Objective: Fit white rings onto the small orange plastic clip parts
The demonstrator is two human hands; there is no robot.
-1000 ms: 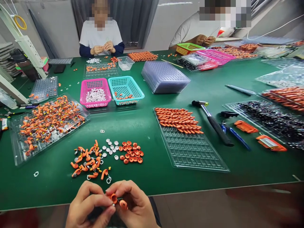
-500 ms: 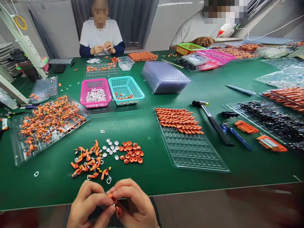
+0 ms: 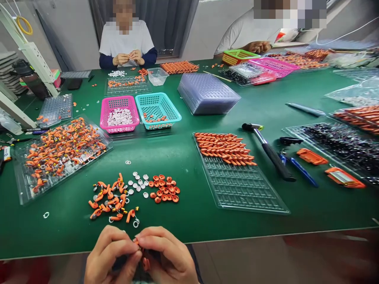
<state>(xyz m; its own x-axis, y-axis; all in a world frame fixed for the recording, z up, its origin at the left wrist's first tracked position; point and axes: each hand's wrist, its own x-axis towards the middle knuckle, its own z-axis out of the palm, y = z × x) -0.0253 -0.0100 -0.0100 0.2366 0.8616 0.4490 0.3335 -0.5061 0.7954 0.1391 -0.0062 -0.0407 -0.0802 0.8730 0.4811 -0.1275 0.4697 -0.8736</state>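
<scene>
Part in hand: a small orange part [image 3: 145,263] sits pinched between our two hands at the near edge of the worktop, low in the head view, mostly hidden by the fingers.
Left hand: our left hand [image 3: 111,256] closes its fingers [image 3: 130,247] on the part from the left, thumb and forefinger narrow.
Right hand: our right hand [image 3: 168,256] closes on the same part from the right, its fingertips touching the left's.
Just ahead: a loose heap of orange hooked pieces [image 3: 111,201], a scatter of white discs [image 3: 138,183] and a cluster of orange caps [image 3: 164,191] lie on the worktop just beyond the hands.
Worktop: a green worktop [image 3: 183,157], broad and crowded.
Left side: a clear tray of orange pieces [image 3: 59,152].
Centre: a pink basket [image 3: 118,114] beside a teal basket [image 3: 158,110], a stack of clear trays [image 3: 207,92] behind.
Right side: a clear tray [image 3: 239,177] part-filled with orange rows, then a hammer [image 3: 268,152] and a blue pen [image 3: 302,171].
Room: two other people sit at the far edge, each with hands together over small pieces; a grey curtain and pale wall stand behind.
</scene>
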